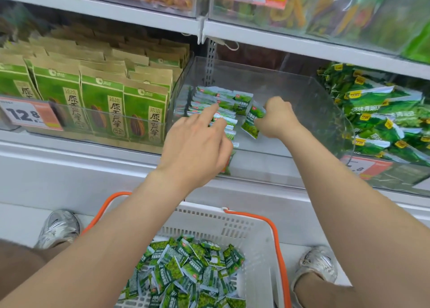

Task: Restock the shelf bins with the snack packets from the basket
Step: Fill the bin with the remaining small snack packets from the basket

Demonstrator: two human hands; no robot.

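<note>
Both my arms reach into a clear plastic shelf bin point(302, 91). My right hand point(278, 118) is shut on a small green snack packet point(252, 121), held tilted just above the bin floor. My left hand point(197, 142) is spread, its index finger touching a neat row of green packets point(216, 100) stacked along the bin's left side. Below, between my feet, a white basket point(256, 235) with orange handles holds a loose pile of several green packets point(193, 270).
Left of the bin stand tall green-and-brown seed bags point(102, 107) behind a clear front with a price tag point(28, 115). To the right is a bin of larger green bags point(381, 116). A shelf of other snacks point(325, 9) hangs overhead. My shoes point(59, 228) flank the basket.
</note>
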